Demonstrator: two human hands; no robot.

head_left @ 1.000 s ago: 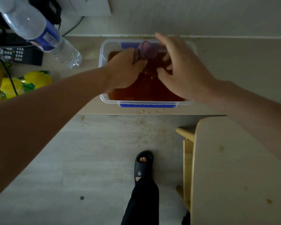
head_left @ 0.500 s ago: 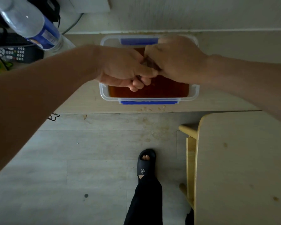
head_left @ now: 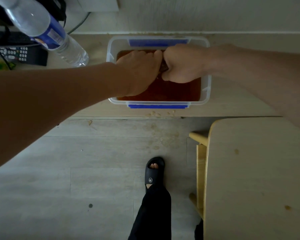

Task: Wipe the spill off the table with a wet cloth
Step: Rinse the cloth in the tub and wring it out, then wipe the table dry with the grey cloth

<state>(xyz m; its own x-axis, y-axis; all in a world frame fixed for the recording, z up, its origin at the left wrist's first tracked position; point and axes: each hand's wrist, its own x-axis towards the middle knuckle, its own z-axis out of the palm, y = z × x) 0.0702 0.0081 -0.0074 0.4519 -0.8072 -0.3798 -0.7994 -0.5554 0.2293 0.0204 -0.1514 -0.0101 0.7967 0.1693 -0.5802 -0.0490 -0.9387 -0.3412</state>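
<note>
A clear plastic tub [head_left: 208,87] w/ rounded corners and blue latch flaps on its near and far rims sits on a pale wood-grain desk [head_left: 222,108], close to the far wall. It holds murky reddish-brown liquid [head_left: 177,92]. Both hands are over the tub, fists side by side and touching. The left hand [head_left: 139,70] and right hand [head_left: 184,64] each have fingers curled tight in a closed grip around a dark cloth [head_left: 164,68] — only a small sliver of it shows between the two fists, above the liquid. Its colour and texture are too hidden to tell.

Left of the tub lies a clear plastic water bottle [head_left: 42,26] w/ a blue label, smooth and round, tilted on its side; a black remote [head_left: 16,54] w/ pale buttons lies just beyond it at far left. Small tan crumbs or droplets [head_left: 159,113] dot the desk edge near the tub. At near right, a light wooden table [head_left: 256,170] w/ a curved corner carries a few brown spots [head_left: 288,207]. Below — grey plank floor [head_left: 59,170], a foot in a black slide sandal [head_left: 154,170], black trouser leg.
</note>
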